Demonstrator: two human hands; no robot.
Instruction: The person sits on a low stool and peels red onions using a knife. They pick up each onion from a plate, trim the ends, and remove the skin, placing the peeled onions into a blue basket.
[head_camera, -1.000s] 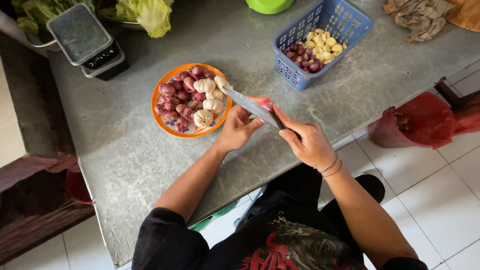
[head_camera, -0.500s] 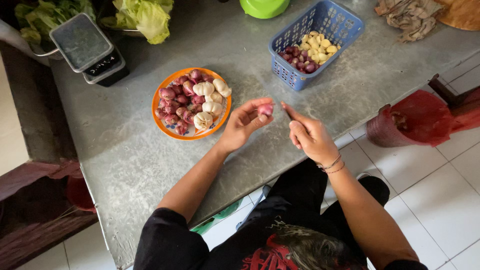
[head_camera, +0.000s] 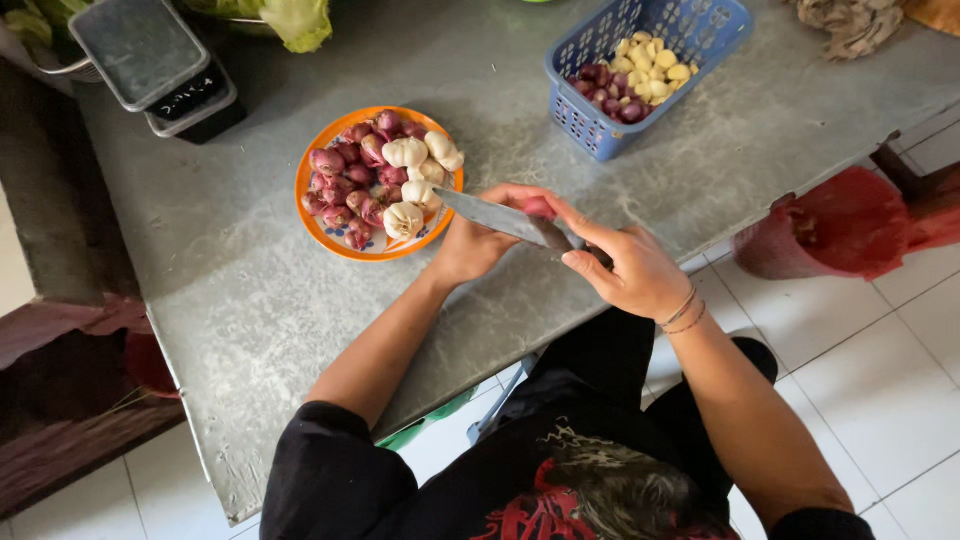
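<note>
Head view: shallot (head_camera: 537, 207) pinched in left fingers (head_camera: 505, 195), under knife (head_camera: 500, 217).

Changes since the last 2 pictures, for your record:

1. Long grey-bladed kitchen knife (head_camera: 500, 217): 0.5 s ago your right hand (head_camera: 632, 270) had drawn it away, the blade out of sight and the hands apart. Now the blade again lies across your left hand (head_camera: 480, 240), tip toward the orange plate's edge, much as it did 1 s ago.
2. Small red peeled shallot (head_camera: 540, 207): 0.5 s ago it sat exposed on your left fingertips. Now the blade rests against it and only part shows.
3. Hands: the gap has closed; they touch at the shallot.
4. View: your head has moved nearer and shifted, so the green rim at the top edge has nearly left the frame.
</note>
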